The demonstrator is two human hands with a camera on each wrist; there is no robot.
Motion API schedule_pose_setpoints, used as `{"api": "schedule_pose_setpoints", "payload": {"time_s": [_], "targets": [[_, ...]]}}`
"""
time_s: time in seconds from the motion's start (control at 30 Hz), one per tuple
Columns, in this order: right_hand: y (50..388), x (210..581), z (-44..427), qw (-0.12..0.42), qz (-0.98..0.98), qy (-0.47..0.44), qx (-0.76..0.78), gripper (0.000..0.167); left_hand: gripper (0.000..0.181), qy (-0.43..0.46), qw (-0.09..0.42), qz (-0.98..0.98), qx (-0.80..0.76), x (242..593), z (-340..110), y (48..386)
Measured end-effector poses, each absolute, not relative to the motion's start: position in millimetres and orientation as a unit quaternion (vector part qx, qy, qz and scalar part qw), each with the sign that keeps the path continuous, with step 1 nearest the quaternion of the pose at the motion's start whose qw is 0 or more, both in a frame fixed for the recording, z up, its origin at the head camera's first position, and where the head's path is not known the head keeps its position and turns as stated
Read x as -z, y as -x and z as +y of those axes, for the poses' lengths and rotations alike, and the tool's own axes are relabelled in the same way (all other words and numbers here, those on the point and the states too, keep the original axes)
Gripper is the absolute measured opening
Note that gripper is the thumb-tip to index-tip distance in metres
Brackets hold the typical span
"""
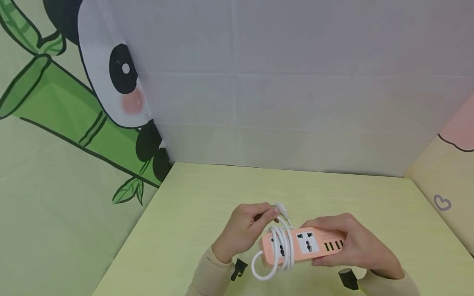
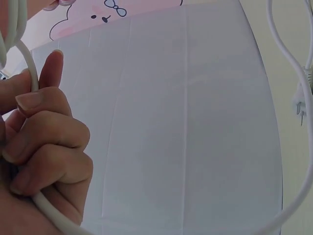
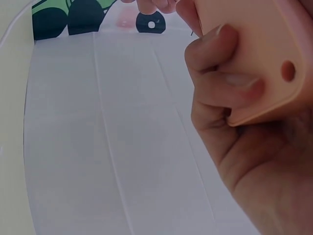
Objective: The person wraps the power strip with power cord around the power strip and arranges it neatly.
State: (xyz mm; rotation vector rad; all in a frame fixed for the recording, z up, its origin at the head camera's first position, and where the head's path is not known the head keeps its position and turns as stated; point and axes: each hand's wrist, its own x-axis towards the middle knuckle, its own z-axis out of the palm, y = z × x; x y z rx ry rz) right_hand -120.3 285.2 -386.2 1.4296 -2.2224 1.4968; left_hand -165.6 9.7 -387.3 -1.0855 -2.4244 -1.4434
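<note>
In the head view a peach power strip (image 1: pixel 309 243) with white sockets and several USB slots is held above the table. My right hand (image 1: pixel 361 242) grips its USB end, and in the right wrist view the fingers (image 3: pixel 215 49) curl over its underside. White cord (image 1: pixel 286 248) is wound in several turns round the strip's other end. My left hand (image 1: pixel 246 226) pinches the cord beside those turns; the left wrist view shows its fingers (image 2: pixel 54 132) curled round the cord. The white plug (image 2: pixel 302 98) dangles from the cord's loose end.
The pale yellow table (image 1: pixel 177 246) spreads beneath both hands. A grey-white panel (image 1: pixel 289 102) stands along its far edge. Cartoon-printed panels border the left (image 1: pixel 66 185) and right (image 1: pixel 444 181) sides. Dark devices show near both wrists.
</note>
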Motion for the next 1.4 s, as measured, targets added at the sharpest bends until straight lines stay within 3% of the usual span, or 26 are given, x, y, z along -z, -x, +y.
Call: {"api": "schedule_pose_setpoints", "payload": {"time_s": [0.7,0.87,1.17,1.23,1.4], "targets": [[125.0,390.6,290.1,0.087,-0.697,-0.441,-0.558,0.068,0.035,0.384,0.035,-0.779,0.493,392.5,15.9,164.9],[125.2,389.7,291.9,0.104,-0.701,-0.4,-0.581,0.068,0.022,0.399,0.056,-0.789,0.463,392.5,17.2,164.9],[119.0,385.0,291.7,0.106,-0.736,-0.316,-0.589,0.062,0.048,0.429,0.116,-0.796,0.41,395.4,17.7,161.6],[117.7,384.1,291.5,0.102,-0.747,-0.294,-0.587,0.061,0.047,0.428,0.126,-0.802,0.397,395.1,17.6,160.6],[115.8,383.9,290.7,0.101,-0.754,-0.261,-0.594,0.059,0.016,0.397,0.121,-0.831,0.371,392.3,18.5,157.9]]}}
